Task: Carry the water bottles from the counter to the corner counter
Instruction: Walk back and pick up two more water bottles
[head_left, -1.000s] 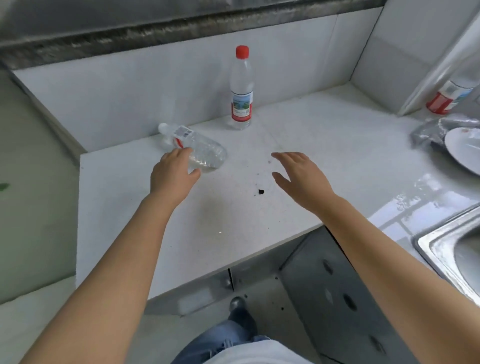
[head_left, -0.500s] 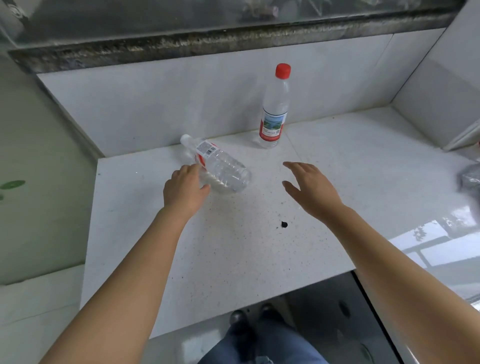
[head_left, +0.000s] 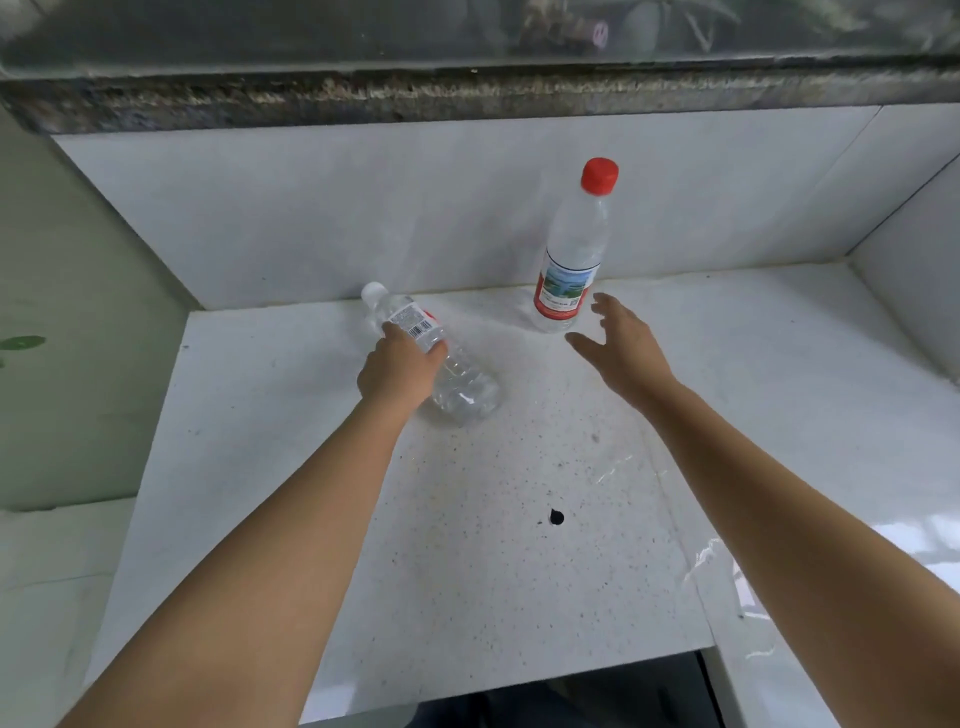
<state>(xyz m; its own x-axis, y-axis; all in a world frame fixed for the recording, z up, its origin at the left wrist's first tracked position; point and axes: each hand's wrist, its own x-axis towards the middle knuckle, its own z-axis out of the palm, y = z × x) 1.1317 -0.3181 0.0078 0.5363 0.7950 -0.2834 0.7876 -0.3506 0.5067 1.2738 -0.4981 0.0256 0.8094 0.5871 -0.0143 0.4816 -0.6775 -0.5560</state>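
Left hand (head_left: 397, 366) grip wrapped on lying clear white-capped plastic bottle (head_left: 436, 358); right hand (head_left: 626, 345) grip wide, beside upright red-capped clear bottle (head_left: 571, 254) at 12 o'clock.

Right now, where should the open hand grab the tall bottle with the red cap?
Probably around the labelled lower body of the tall bottle, coming in from the front right, where the right hand already hovers open. The bottle stands upright and its body is round, so fingers and thumb can wrap it there; the neck is narrower.
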